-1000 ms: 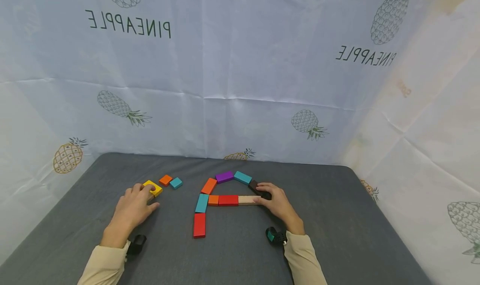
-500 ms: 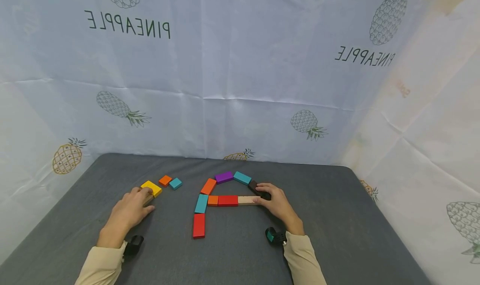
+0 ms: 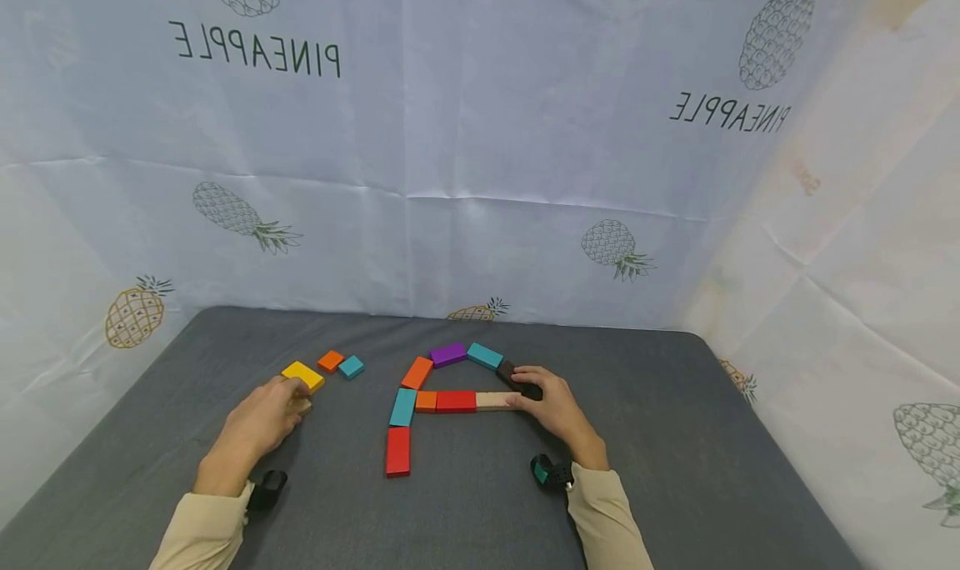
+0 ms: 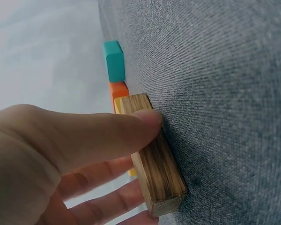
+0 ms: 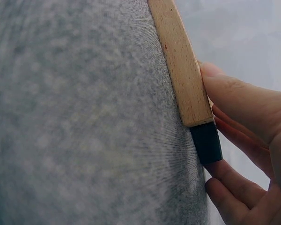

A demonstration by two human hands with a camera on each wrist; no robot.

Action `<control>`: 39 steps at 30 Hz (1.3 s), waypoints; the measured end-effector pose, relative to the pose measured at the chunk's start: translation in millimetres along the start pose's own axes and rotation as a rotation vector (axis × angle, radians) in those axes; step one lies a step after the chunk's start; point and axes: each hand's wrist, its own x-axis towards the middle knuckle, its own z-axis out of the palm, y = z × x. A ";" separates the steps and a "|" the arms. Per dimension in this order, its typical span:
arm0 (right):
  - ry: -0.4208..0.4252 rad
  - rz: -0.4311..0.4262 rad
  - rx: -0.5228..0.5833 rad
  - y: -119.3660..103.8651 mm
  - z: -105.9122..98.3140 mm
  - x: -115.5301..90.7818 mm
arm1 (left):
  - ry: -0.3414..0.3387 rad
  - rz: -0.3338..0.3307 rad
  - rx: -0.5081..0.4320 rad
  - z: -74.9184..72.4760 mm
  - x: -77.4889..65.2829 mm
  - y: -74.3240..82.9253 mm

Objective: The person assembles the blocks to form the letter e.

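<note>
My left hand (image 3: 258, 420) pinches a brown wooden block (image 4: 157, 164) between thumb and fingers, low at the table in the left wrist view. A yellow block (image 3: 303, 376) lies just beyond those fingertips. My right hand (image 3: 555, 407) holds a black block (image 5: 207, 143) at the right of a block outline. Its thumb rests against a light wooden block (image 3: 495, 400), whose end meets the black one in the right wrist view. The outline's other blocks include a purple (image 3: 448, 354), a teal (image 3: 485, 355) and a red one (image 3: 398, 452). Fingers partly cover the black block.
A small orange block (image 3: 331, 361) and a small teal block (image 3: 351, 367) lie beyond the yellow one, at the left. Grey cloth (image 3: 480, 512) covers the table. Behind it hangs a white curtain (image 3: 480, 137) with pineapple prints.
My left hand has drawn back from over the yellow block, and its thumb has closed in on the brown wooden block. The right hand has stayed in place.
</note>
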 end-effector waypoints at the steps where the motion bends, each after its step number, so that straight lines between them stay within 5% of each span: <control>1: 0.001 0.000 -0.004 -0.1 0.2 0.2 | -0.008 -0.008 0.000 -0.6 0.4 0.2; 8: 0.007 0.005 -0.001 -2.2 0.0 0.6 | -0.055 -0.059 0.001 -5.0 2.4 0.4; 14: 0.004 0.001 -0.005 -2.1 0.5 0.4 | -0.055 -0.039 0.005 -7.4 1.8 2.4; 25: 0.005 -0.003 0.002 -2.5 0.5 0.6 | -0.135 0.119 -0.087 -8.9 2.1 18.6; 32: 0.009 0.003 0.009 -2.2 1.1 1.7 | -0.119 0.255 -0.134 -2.8 2.9 31.5; 39: -0.001 0.013 0.000 -2.7 0.6 3.1 | -0.113 0.302 -0.108 -1.0 2.1 48.3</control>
